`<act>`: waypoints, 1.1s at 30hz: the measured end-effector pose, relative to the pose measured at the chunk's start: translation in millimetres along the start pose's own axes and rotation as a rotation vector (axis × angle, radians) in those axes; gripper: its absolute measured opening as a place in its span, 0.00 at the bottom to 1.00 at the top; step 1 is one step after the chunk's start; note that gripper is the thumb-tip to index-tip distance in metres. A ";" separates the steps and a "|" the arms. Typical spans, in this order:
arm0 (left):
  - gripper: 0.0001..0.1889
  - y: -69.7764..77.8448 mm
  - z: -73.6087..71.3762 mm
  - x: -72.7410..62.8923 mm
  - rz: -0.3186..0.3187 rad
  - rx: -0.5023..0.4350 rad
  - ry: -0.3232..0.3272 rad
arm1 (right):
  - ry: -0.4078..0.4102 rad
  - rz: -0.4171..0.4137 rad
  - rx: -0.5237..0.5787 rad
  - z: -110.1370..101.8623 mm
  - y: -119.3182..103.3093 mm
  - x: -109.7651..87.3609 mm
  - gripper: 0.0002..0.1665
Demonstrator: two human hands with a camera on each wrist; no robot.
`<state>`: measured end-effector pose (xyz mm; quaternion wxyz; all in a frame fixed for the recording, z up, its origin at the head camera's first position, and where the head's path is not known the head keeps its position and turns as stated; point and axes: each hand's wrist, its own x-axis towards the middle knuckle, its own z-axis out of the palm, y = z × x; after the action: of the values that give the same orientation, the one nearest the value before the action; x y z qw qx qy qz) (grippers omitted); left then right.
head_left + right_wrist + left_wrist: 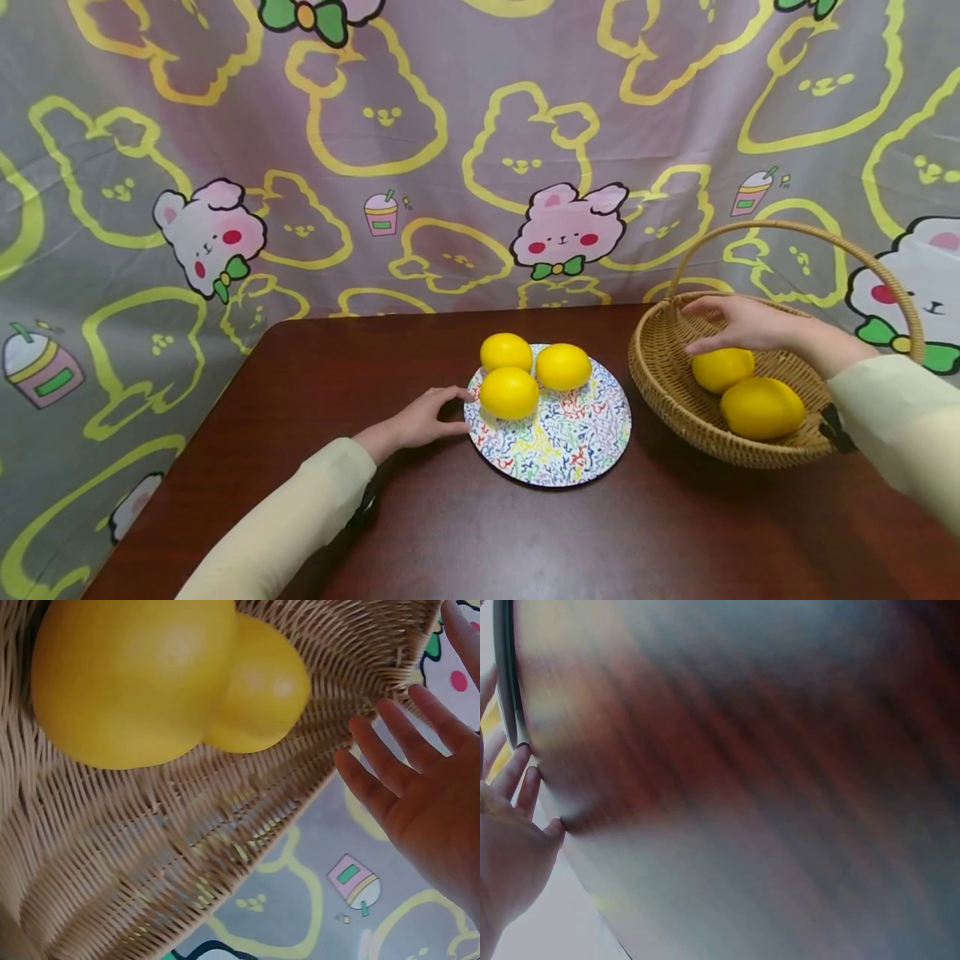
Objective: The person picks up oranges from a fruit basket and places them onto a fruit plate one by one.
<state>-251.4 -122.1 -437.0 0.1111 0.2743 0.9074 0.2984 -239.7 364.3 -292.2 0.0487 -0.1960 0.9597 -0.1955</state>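
On the table lies a round plate (pixel 581 433) with a multicoloured squiggle pattern. Three yellow lemons (pixel 510 392) sit close together on its left and back part. My left hand (pixel 427 417) rests at the plate's left rim, thumb and fingers spread apart with the fingertips at the edge. To the right stands a wicker basket (pixel 660 387) with two lemons (pixel 762 408) in view inside. Over the back of the basket hovers my right hand (pixel 742 323), holding nothing; in the right wrist view its fingers (pixel 379 746) are spread and apart from the lemons (pixel 135 682).
The basket's tall arched handle (pixel 795 227) rises around the right forearm. A dark brown wooden table (pixel 360 358) holds everything. Behind it hangs a grey cloth (pixel 450 108) printed with cartoon bears and rabbits.
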 end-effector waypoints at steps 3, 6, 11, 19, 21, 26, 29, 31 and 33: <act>0.24 -1.4 0.9 -0.2 0.006 0.003 -0.001 | -0.021 0.019 0.004 1.0 6.8 2.4 0.41; 0.24 -1.6 1.4 -0.7 0.006 -0.001 -0.004 | -0.053 0.033 0.013 1.7 13.2 4.9 0.42; 0.24 -0.4 0.7 -1.1 -0.003 -0.007 -0.005 | -0.112 0.046 0.043 2.8 25.1 8.7 0.43; 0.24 1.0 -0.5 -0.9 0.002 -0.005 -0.003 | -0.167 0.050 0.109 10.1 42.5 14.3 0.42; 0.24 0.9 -0.5 -0.7 0.006 -0.005 -0.002 | -0.178 0.047 0.125 12.4 43.8 14.8 0.42; 0.24 0.5 0.1 -0.5 0.009 0.001 0.000 | -0.193 0.054 0.122 16.7 45.8 13.1 0.42; 0.24 0.8 -0.2 -0.6 0.007 0.005 0.001 | -0.203 0.073 0.108 18.3 48.6 12.2 0.43; 0.24 1.0 -0.3 -0.6 0.005 0.005 -0.001 | -0.210 0.081 0.098 20.3 51.8 12.4 0.43; 0.24 1.1 -0.5 -0.6 0.003 0.003 -0.001 | -0.212 0.083 0.092 22.9 55.2 12.9 0.42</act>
<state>-250.6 -121.9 -435.9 0.1107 0.2762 0.9074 0.2968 -267.3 397.7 -335.2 0.1669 -0.1734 0.9465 -0.2151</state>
